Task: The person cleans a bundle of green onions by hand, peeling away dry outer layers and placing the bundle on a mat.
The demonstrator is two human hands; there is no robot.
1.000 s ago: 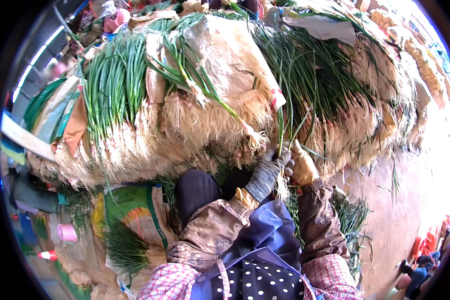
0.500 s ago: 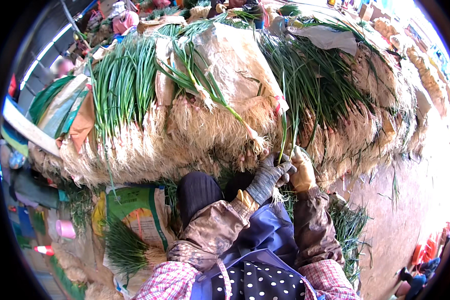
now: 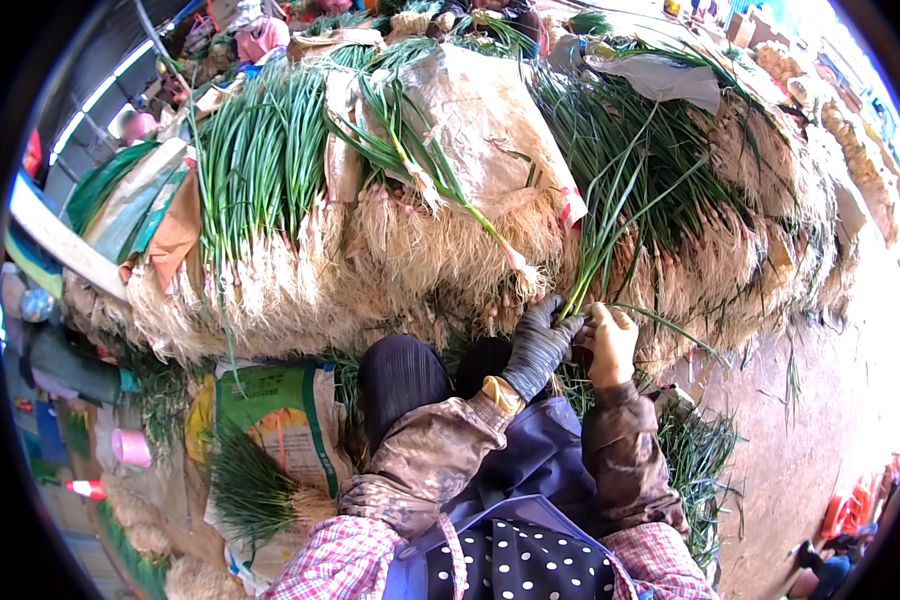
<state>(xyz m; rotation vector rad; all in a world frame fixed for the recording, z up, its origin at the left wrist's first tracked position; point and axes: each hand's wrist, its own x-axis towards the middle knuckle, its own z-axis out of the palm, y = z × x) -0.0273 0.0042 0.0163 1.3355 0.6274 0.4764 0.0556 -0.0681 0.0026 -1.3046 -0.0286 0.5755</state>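
Upright leaves of a few green garlic plants [image 3: 597, 245] rise from my left hand [image 3: 538, 345], in a dark grey glove, which is closed round their lower stalks. My right hand [image 3: 611, 345], in a pale yellow glove, is pinched beside it; a long green leaf [image 3: 670, 330] trails rightward from its fingertips. The roots of the held plants are mostly hidden behind the hands. Just beyond, one loose green garlic plant [image 3: 480, 220] lies root end toward me on a whitish sack sheet [image 3: 470, 110].
A long heap of green garlic [image 3: 260, 170] with hanging pale roots [image 3: 270, 300] spans the front. At lower left a bunch [image 3: 255, 485] lies on a printed green-and-white sack [image 3: 270, 395]. Leaf scraps [image 3: 700, 470] lie right of my legs. People are at the far left.
The held leaves now stand fanned upward above my left hand, more of them in sight. My right hand has drawn slightly right, with a leaf bent out beside it.
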